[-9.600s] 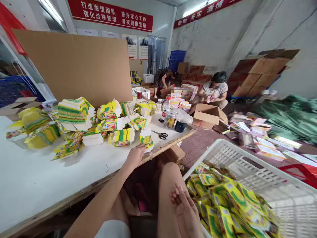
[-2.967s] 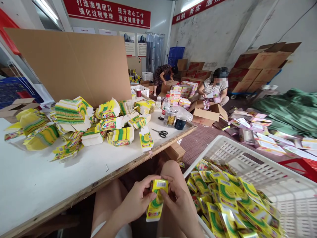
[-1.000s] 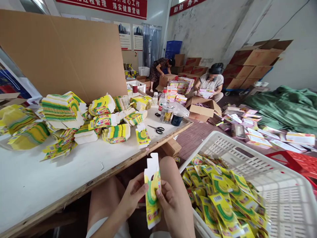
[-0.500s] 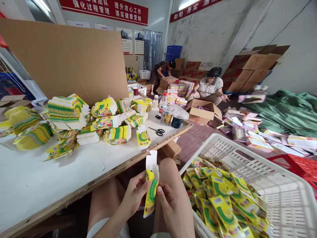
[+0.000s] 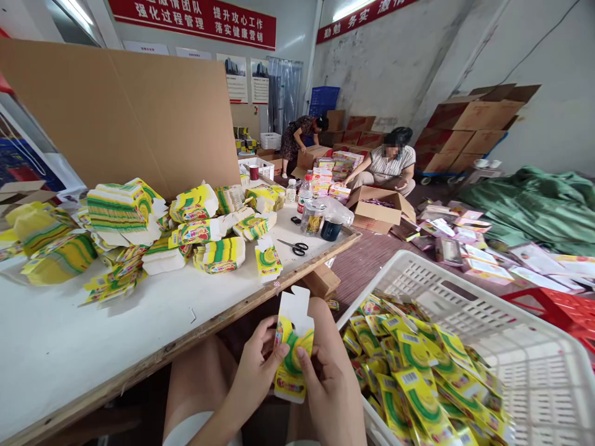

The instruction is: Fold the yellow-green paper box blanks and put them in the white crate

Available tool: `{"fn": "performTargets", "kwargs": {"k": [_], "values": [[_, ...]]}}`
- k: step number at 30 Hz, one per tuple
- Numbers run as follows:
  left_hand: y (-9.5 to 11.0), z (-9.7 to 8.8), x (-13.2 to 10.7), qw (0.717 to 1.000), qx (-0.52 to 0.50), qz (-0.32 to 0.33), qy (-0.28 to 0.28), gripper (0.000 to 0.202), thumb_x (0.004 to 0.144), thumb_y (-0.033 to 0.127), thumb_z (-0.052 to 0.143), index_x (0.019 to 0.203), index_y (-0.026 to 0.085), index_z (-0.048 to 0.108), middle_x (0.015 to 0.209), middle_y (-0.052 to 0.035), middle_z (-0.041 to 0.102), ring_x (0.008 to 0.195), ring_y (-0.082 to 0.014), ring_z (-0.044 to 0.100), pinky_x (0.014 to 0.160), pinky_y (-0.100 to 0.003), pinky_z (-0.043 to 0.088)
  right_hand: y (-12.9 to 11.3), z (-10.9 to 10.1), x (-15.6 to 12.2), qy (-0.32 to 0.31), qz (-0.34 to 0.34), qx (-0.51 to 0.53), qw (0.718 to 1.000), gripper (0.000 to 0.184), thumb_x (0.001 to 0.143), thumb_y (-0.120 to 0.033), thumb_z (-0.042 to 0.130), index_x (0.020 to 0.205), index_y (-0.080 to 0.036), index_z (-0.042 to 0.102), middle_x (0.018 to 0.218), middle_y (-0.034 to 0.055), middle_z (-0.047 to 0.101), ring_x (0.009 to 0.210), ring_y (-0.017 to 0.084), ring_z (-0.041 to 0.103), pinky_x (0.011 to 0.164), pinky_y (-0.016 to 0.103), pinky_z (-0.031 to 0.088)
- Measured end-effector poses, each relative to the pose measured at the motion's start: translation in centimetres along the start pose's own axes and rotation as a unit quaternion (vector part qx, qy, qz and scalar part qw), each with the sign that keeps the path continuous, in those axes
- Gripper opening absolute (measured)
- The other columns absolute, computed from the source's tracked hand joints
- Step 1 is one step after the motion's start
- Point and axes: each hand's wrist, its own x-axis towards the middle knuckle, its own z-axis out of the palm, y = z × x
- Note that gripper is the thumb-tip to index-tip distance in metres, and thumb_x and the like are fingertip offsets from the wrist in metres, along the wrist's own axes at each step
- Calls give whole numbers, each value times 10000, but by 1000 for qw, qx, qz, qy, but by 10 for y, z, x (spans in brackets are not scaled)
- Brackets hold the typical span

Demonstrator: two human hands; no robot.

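Between my two hands is a yellow and green printed carton (image 5: 294, 347), held above my lap with its white end flaps standing up. My left hand (image 5: 260, 359) grips its left edge, thumb on the front face. On the right edge, my right hand (image 5: 328, 384) pinches it with the thumb over the front. The carton looks flattish and faces me; whether anything is inside cannot be seen. To the right, a white plastic crate (image 5: 548, 353) contains many yellow and green packets (image 5: 418, 396). A single similar carton (image 5: 268, 260) lies at the table's edge.
Bundles of flat cartons (image 5: 123, 210) are piled on the white table (image 5: 139, 347). Scissors (image 5: 295, 248), a dark mug (image 5: 331, 229) and a bottle (image 5: 305, 192) stand or lie near its far corner. Two people work behind, among boxes (image 5: 379, 210). A red crate (image 5: 558, 316) is at right.
The carton has turned from edge-on to showing its broad front, and looks wider between my hands. The seated person has lowered an outstretched hand; a pink box seen in the air has come down.
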Motion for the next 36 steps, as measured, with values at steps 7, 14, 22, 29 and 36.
{"fn": "performTargets", "kwargs": {"k": [7, 14, 22, 29, 36], "values": [[6, -17, -3, 995, -4, -10, -96, 632, 913, 365, 640, 1452, 244, 334, 1141, -114, 713, 991, -239, 680, 885, -360, 521, -14, -15, 5, -22, -62, -14, 998, 428, 852, -506, 672, 1188, -242, 633, 1068, 98, 745, 931, 273, 722, 834, 370, 597], [5, -27, -3, 978, -54, -117, -165, 482, 757, 312, 812, 1176, 214, 595, 931, -46, 717, 759, -173, 661, 689, -266, 507, -22, -28, 11, -112, -86, -64, 988, 313, 920, -498, 584, 909, -216, 718, 842, 59, 744, 771, 226, 692, 719, 292, 573], [9, -22, -5, 974, -83, -121, -173, 929, 746, 362, 831, 1502, 315, 293, 1050, -77, 720, 803, -194, 692, 685, -277, 530, -17, -23, 10, -6, -128, -34, 991, 316, 883, -468, 663, 1085, -227, 698, 1026, 98, 752, 910, 251, 712, 800, 339, 580], [6, -25, -1, 990, 32, -37, -130, 436, 853, 294, 712, 1276, 235, 620, 1168, -108, 732, 1034, -272, 695, 874, -349, 553, -17, -35, 15, -89, -136, -91, 982, 327, 940, -457, 573, 1095, -249, 773, 1020, 83, 761, 971, 268, 697, 856, 365, 568], [4, -25, -4, 986, 99, 4, -135, 477, 873, 258, 643, 1348, 260, 601, 1256, -100, 701, 1115, -289, 659, 965, -385, 534, -8, -22, 17, -70, -141, -168, 973, 333, 832, -325, 681, 1139, -199, 699, 938, 87, 781, 726, 240, 726, 609, 296, 577]]}}
